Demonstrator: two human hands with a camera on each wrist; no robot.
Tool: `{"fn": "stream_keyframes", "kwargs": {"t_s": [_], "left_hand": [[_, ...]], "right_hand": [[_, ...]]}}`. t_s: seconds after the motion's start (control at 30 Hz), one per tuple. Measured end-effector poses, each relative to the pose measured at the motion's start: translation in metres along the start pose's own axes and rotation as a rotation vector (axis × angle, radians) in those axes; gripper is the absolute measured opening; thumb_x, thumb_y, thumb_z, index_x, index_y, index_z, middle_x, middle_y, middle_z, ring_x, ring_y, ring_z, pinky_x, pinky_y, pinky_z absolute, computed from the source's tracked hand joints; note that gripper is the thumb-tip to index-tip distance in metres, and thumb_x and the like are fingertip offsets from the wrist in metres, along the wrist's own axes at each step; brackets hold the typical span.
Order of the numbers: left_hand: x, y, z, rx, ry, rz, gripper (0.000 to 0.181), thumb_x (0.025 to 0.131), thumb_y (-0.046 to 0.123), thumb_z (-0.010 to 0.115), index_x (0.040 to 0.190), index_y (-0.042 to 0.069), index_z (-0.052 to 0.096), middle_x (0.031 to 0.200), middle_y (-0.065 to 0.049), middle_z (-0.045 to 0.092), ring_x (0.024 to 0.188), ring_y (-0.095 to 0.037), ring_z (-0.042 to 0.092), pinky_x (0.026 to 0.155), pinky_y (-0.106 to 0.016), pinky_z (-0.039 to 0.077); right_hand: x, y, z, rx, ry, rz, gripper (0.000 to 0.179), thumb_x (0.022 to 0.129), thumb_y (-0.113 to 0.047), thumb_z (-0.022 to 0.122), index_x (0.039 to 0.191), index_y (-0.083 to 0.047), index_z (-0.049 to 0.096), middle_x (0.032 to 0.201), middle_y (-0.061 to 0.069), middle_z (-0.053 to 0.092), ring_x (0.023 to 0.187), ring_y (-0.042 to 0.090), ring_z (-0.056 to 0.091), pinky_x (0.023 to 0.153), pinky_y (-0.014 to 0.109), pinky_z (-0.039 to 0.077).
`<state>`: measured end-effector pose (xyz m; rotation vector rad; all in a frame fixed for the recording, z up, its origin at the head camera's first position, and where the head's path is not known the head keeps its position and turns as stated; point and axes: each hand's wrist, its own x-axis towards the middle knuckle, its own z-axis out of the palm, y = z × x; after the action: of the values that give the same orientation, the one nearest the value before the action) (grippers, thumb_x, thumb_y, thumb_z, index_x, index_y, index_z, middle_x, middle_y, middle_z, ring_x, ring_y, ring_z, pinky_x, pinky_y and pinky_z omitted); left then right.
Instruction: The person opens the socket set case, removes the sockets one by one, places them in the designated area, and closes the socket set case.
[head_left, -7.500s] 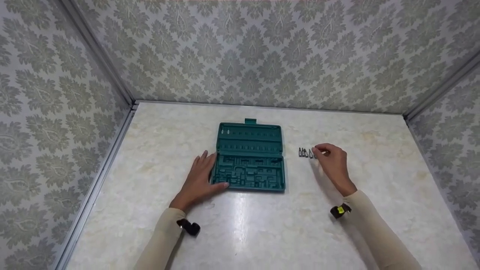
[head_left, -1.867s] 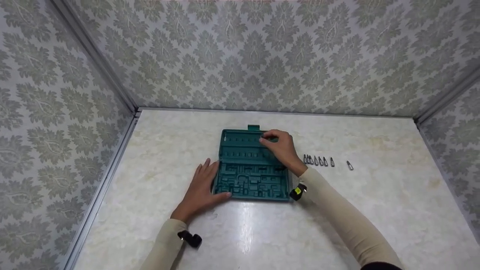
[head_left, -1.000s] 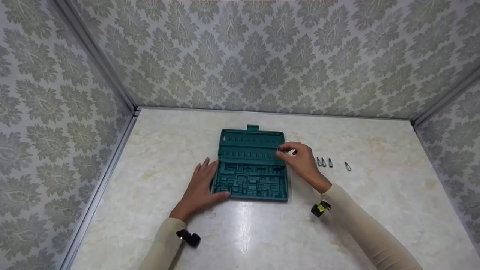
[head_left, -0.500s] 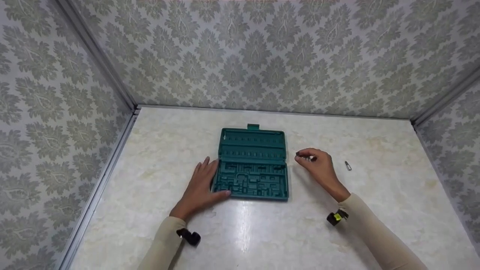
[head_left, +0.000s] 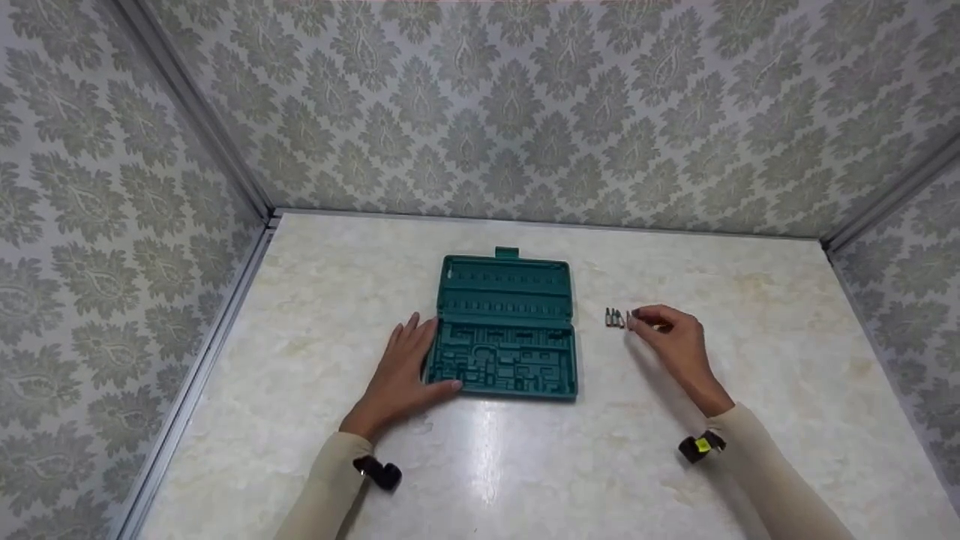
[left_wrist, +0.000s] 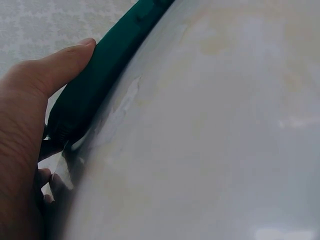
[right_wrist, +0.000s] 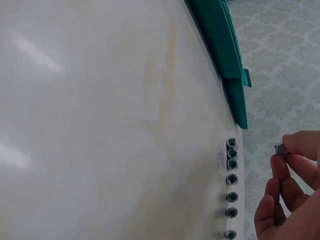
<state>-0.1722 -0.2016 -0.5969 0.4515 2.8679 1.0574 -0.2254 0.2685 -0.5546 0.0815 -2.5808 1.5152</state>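
The left hand lies against the left front corner of a green plastic tool case, which is unfolded flat. Its thumb touches the case's front side, and the other fingers reach along the left side. Right of the case, the right hand is beside a row of small metal bit sockets. In the right wrist view, its thumb and fingers pinch one bit socket. Several others stand out in a line on the table there, ends facing the camera. In the head view the hand hides part of the row.
The case has moulded slots in both halves and a latch tab at its far edge. All lies on a pale marbled table. Patterned wall panels rise behind the table and at both sides.
The right hand has moved from over the upper right of the case to the row of bit sockets on its right. The left hand has stayed at the case's corner.
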Motion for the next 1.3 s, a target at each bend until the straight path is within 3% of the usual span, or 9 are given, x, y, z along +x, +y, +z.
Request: {"fn": "stream_keyframes", "kwargs": {"t_s": [0.2, 0.5, 0.7, 1.07, 1.3], "left_hand": [[0.0, -0.001, 0.001, 0.0, 0.0, 0.002, 0.123, 0.087, 0.079, 0.074, 0.178, 0.016, 0.019, 0.184, -0.009, 0.017, 0.172, -0.028, 0.002, 0.138, -0.051, -0.001], [-0.001, -0.002, 0.001, 0.002, 0.005, -0.002, 0.124, 0.087, 0.08, 0.074, 0.178, 0.016, 0.019, 0.184, -0.009, 0.017, 0.172, -0.028, 0.002, 0.138, -0.052, 0.0], [0.0, 0.0, 0.0, 0.023, 0.008, 0.03, 0.124, 0.087, 0.075, 0.076, 0.177, 0.01, 0.021, 0.181, -0.013, 0.027, 0.172, -0.031, 0.005, 0.138, -0.051, 0.0], [0.0, -0.002, 0.001, 0.005, 0.002, 0.011, 0.125, 0.086, 0.079, 0.075, 0.178, 0.013, 0.02, 0.183, -0.009, 0.021, 0.172, -0.027, 0.002, 0.138, -0.047, -0.002], [-0.001, -0.002, 0.0, 0.0, 0.005, 0.014, 0.125, 0.087, 0.079, 0.074, 0.178, 0.015, 0.019, 0.184, -0.008, 0.018, 0.172, -0.027, 0.002, 0.138, -0.049, -0.002]], "right_hand": [[-0.003, 0.011, -0.016, -0.005, 0.028, 0.041, 0.026, 0.102, -0.021, 0.083, 0.119, -0.002, 0.083, 0.115, 0.017, 0.08, 0.09, 0.007, 0.071, 0.07, 0.017, 0.058], [-0.008, 0.028, -0.029, -0.012, 0.068, 0.083, 0.028, 0.105, -0.022, 0.079, 0.123, -0.001, 0.081, 0.109, 0.017, 0.081, 0.082, 0.022, 0.075, 0.058, 0.023, 0.057], [-0.008, 0.036, -0.029, -0.074, 0.087, 0.088, 0.026, 0.105, -0.019, 0.078, 0.124, -0.001, 0.081, 0.108, 0.017, 0.081, 0.076, 0.018, 0.075, 0.06, 0.021, 0.056], [-0.01, 0.041, -0.032, -0.177, 0.126, 0.098, 0.025, 0.105, -0.012, 0.075, 0.125, 0.002, 0.08, 0.113, 0.019, 0.08, 0.085, 0.007, 0.071, 0.065, 0.014, 0.056], [-0.007, 0.041, -0.027, -0.212, 0.17, 0.109, 0.02, 0.103, -0.011, 0.076, 0.118, 0.002, 0.081, 0.109, 0.019, 0.081, 0.085, 0.011, 0.071, 0.065, 0.013, 0.054]]}}
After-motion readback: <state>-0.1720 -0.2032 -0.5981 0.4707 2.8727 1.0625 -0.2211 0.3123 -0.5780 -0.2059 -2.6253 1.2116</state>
